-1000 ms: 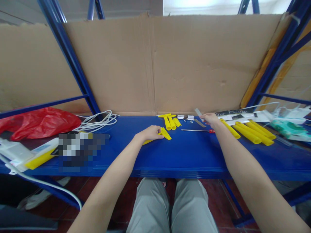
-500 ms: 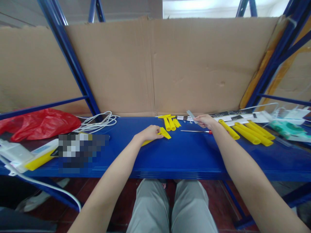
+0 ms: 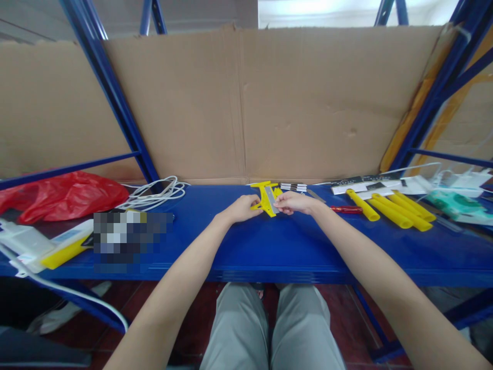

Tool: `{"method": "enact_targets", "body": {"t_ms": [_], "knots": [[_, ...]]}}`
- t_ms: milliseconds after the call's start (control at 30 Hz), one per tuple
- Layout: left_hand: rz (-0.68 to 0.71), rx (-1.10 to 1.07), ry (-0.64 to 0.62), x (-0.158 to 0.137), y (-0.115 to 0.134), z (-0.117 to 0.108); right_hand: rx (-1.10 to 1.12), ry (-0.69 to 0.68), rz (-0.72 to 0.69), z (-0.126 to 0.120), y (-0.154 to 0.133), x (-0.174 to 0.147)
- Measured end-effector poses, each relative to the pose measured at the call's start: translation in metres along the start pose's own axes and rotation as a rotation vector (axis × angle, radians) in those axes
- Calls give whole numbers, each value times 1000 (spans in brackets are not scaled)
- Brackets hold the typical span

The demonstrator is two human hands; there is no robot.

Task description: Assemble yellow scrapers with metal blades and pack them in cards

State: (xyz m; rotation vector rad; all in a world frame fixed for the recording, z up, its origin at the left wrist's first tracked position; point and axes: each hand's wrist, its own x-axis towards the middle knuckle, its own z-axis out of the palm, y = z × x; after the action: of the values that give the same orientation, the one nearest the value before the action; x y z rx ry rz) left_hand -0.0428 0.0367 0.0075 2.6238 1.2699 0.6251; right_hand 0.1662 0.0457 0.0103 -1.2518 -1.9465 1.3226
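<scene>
"Since we have both hands at the yellow piece, shall we take it as our landmark on the worktop?"

"Yes. Our left hand is at its left, fingers closed on it; whatever lies under the palm is hidden from us."

"And our right hand?"

"Just right of the yellow piece, with thumb and fingers pinching the metal strip."

"Which way do the two run?"

"Nearly alike. The wide edge of the yellow piece points away from us, its far end leaning a little left, and the strip lies along the right side of that edge, its long axis close to parallel. We'd judge that line-up to be the relation that counts."

"Are they touching?"

"They look to be, but we cannot tell whether the strip bears on the yellow piece or hangs just above it."

"Which of our hands is nearer the strip?"

"The right, gripping it; the left is across the yellow piece from it."

"What else do we see?"

"Just beyond the yellow piece, other yellow parts, partly covered; well to its right, the screwdriver, then yellow tubes."
</scene>
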Motion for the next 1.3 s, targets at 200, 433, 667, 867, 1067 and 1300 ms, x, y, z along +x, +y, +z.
{"method": "enact_targets", "body": {"t_ms": [200, 433, 667, 867, 1067, 1300], "knots": [[3, 5, 18, -1, 2, -1, -55, 39, 40, 4, -4, -2], [8, 36, 17, 0, 2, -1, -67, -51, 38, 5, -4, -3], [21, 44, 14, 0, 0, 0, -90, -97, 15, 3, -2, -3], [26, 57, 23, 0, -2, 1, -119, -79, -5, 3, -1, -2], [1, 45, 57, -1, -1, 2, -133, -76, -48, 2, -1, -2], [67, 50, 43, -1, -3, 3, -121, -122, -101, -1, 0, -3]]}}
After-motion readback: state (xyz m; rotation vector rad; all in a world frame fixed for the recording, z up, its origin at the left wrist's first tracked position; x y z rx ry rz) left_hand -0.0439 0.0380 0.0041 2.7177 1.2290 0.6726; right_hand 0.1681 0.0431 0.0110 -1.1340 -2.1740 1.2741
